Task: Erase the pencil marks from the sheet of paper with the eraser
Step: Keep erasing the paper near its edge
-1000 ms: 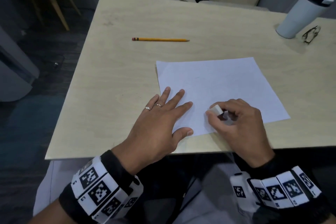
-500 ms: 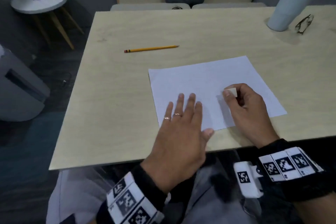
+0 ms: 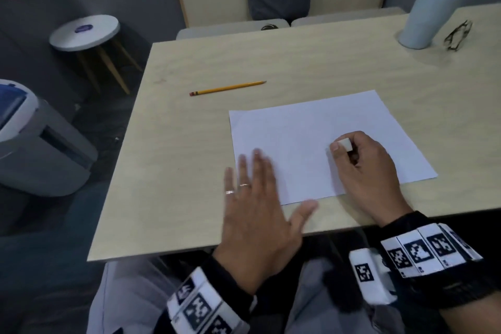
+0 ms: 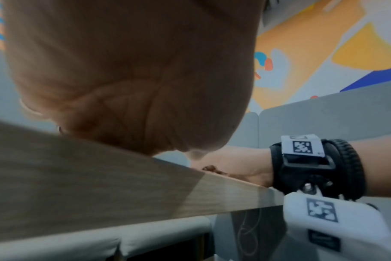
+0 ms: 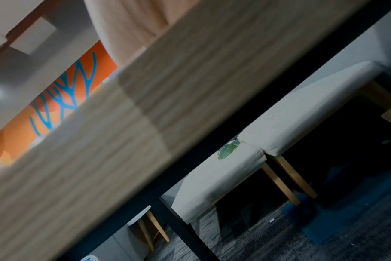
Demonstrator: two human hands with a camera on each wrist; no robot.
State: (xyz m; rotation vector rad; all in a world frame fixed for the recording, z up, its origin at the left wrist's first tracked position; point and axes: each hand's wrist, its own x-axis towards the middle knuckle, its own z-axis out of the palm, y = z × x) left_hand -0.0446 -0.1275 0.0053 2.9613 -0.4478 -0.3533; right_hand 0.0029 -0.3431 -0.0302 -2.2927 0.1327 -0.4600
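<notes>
A white sheet of paper (image 3: 320, 141) lies on the light wooden table (image 3: 189, 171), near its front edge. My right hand (image 3: 363, 165) rests on the sheet's lower right part and pinches a small white eraser (image 3: 344, 143) between thumb and fingers, against the paper. My left hand (image 3: 257, 198) is flat with straight, spread fingers over the sheet's lower left corner; it is blurred. In the left wrist view only the palm (image 4: 132, 70) and the table edge (image 4: 101, 185) show. Pencil marks are too faint to make out.
A yellow pencil (image 3: 227, 88) lies on the table beyond the sheet, to the left. A white tumbler (image 3: 431, 13) and folded glasses (image 3: 458, 35) stand at the far right corner. Chairs sit behind the table; a round stool (image 3: 84, 32) stands on the floor at left.
My right hand has carried the eraser up from the sheet's front edge toward its middle. My left hand has shifted right onto the sheet's lower left corner. The head view has tilted up.
</notes>
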